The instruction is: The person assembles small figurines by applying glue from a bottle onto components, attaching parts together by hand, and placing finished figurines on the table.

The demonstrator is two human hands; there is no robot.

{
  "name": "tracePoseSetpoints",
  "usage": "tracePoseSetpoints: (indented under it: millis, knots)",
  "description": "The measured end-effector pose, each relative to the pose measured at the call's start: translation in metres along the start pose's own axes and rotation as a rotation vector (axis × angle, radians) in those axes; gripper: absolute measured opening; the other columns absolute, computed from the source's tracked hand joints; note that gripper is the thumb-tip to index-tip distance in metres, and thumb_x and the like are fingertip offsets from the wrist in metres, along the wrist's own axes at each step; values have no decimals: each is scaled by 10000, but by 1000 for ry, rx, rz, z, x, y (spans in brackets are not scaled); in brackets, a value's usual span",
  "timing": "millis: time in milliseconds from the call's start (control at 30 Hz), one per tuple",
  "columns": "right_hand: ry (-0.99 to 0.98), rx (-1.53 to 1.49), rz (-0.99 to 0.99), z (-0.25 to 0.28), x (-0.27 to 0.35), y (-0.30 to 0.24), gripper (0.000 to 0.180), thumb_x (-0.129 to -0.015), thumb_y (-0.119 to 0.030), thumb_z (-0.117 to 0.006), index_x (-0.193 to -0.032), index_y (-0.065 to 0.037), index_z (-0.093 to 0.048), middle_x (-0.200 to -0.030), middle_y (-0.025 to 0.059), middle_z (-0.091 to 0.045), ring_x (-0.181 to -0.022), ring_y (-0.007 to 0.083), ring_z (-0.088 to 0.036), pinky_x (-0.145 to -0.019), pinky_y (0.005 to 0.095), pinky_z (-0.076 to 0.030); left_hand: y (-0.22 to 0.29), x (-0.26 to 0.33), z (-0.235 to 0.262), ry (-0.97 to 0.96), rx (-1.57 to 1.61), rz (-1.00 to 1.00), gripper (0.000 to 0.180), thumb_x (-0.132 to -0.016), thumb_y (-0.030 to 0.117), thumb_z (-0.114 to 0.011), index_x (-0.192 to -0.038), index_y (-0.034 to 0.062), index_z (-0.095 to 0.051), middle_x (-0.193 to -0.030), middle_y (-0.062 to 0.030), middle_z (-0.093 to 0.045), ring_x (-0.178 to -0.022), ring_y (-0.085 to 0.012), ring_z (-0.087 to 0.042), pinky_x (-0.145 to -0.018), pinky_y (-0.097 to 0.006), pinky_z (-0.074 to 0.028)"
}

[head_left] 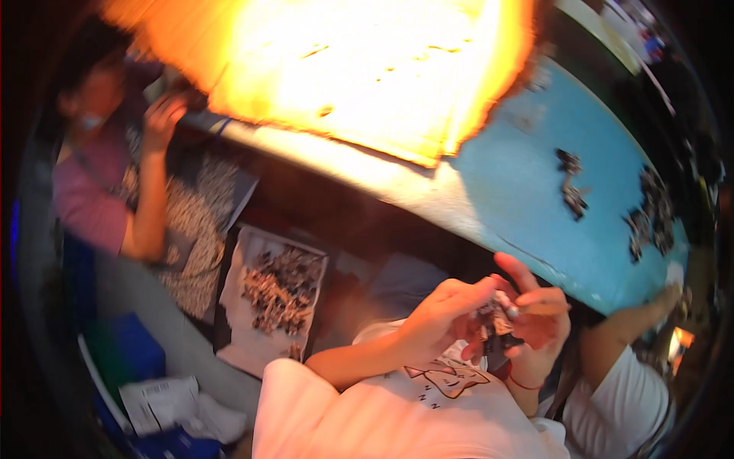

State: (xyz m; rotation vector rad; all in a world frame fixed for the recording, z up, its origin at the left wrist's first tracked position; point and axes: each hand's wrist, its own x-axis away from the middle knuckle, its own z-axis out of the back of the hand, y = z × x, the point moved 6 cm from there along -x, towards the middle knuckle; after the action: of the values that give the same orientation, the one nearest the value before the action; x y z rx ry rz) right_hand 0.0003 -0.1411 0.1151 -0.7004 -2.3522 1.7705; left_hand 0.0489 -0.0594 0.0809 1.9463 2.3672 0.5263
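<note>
The small dark part [498, 325] pinched between both hands looks like hard plastic with a pale metal-like end, faintly glossy; blur hides finer detail. The left hand [440, 317] and right hand [539, 321] are bare skin. Beneath them, the white cloth shirt with a printed drawing [428, 405] looks soft and matt. The blue-topped desk [527, 199] has a smooth, matt painted face with a worn, pale edge. Scattered dark bits [572, 187] on it look dull. The orange sheet [359, 69] is glaring, its finish unreadable. The tray lined with white crumpled paper [256, 306] holds brownish, rough-looking pieces [281, 291].
</note>
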Motion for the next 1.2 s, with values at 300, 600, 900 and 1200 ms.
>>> tracePoseSetpoints:
  millis: [300, 600, 900, 1200]
  knots:
    - [-54, 50, -167, -29, 1, 34, 530, -571, -249, -791, -926, 14, -498, -1137, 361, -409, -1176, 415, -338, -946, 437, -347, 8, 31, 36, 115, 88, -174, 334, -876, 316, -462, -808, 10, -577, -656, -50, -578, -398, -82, -462, -343, -191, -351]
    - [-337, 541, -377, -57, -4, 72, 517, -677, 3, -610, -1169, 9, -452, -1235, 146, -452, -1112, 218, -458, -897, 324, -374, 26, 131, 208, 775, 60, -548, 357, -869, 372, -450, -871, 44, -588, -780, -56, -609, -459, -74, -493, -388, -205, -414]
    - [-787, 998, -138, -77, 5, 88, 591, -683, -14, -624, -1226, -19, -392, -1186, 200, -451, -1010, 335, -485, -835, 357, -413, 20, 247, 298, 1168, -514, -659, 301, -880, 227, -475, -1103, 31, -521, -943, -52, -569, -757, -102, -566, -501, -215, -478]
    - [-629, 1195, -92, -44, 1, 72, 595, -667, -21, -636, -1218, -48, -414, -1163, 196, -463, -962, 323, -505, -788, 358, -440, 24, 259, 321, 1515, -942, -723, 224, -872, 180, -481, -960, 6, -593, -720, -28, -591, -562, -78, -554, -448, -184, -407]
